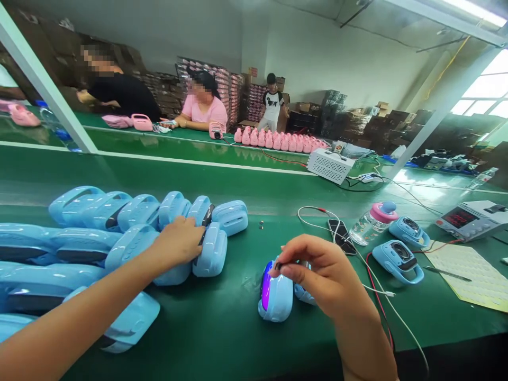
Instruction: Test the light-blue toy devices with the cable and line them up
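My left hand (180,241) reaches over the rows on the left, its fingers curled against the edge of a light-blue portable speaker (214,251) with a handle. The fingertips are partly hidden behind it. My right hand (317,270) pinches a small dark piece (278,266) between thumb and fingertips; the piece is too small to name. Just below and behind that pinch, a blue speaker with a lit purple face (267,286) stands upright on the green table. Another blue speaker (304,292) is partly hidden by my right hand.
Rows of blue speakers (87,241) fill the left side. To the right are a phone (341,237), white cable, clear bottle (371,225), two blue speakers (397,256), a power supply (472,218) and a paper sheet (472,275) with a pen. Several people sit or stand beyond the line.
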### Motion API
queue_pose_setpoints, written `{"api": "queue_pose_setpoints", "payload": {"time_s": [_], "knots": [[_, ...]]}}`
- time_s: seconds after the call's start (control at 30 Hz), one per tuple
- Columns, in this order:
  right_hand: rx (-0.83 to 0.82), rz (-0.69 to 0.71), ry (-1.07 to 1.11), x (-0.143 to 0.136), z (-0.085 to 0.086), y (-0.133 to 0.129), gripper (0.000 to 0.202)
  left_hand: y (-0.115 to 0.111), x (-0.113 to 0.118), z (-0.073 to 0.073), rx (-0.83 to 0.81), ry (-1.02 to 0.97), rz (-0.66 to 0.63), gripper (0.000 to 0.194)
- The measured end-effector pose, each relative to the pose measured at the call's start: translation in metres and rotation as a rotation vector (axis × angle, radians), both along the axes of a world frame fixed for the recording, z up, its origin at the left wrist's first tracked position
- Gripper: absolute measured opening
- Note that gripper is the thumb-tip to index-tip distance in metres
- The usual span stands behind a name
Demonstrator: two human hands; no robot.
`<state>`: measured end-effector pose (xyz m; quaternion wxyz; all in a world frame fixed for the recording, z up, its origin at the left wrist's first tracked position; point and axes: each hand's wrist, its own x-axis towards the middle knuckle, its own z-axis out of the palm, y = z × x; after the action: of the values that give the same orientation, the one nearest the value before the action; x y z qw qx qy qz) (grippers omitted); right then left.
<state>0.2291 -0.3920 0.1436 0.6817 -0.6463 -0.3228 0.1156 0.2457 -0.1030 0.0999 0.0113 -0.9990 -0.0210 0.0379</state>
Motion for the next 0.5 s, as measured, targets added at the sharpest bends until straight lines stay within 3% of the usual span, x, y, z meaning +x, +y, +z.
{"api": "queue_pose_setpoints", "payload": {"time_s": [0.1,0.23,0.37,0.5], "knots": [[0.110,-0.058,-0.043,-0.007,0.009,0.002,0.005,-0.006,0.010,-0.013,-0.142,0.106,0.028,0.045],[0.259,-0.059,-0.097,-0.010,0.008,0.001,0.006,-0.002,0.022,-0.035,-0.434,0.196,0.132,0.083],[0.277,0.073,-0.150,-0.005,0.003,0.006,0.014,-0.003,0.022,-0.051,-0.419,0.234,0.173,0.092],[0.232,0.124,-0.168,0.005,0.001,0.014,0.013,-0.015,0.018,-0.055,-0.356,0.217,0.301,0.098]]}}
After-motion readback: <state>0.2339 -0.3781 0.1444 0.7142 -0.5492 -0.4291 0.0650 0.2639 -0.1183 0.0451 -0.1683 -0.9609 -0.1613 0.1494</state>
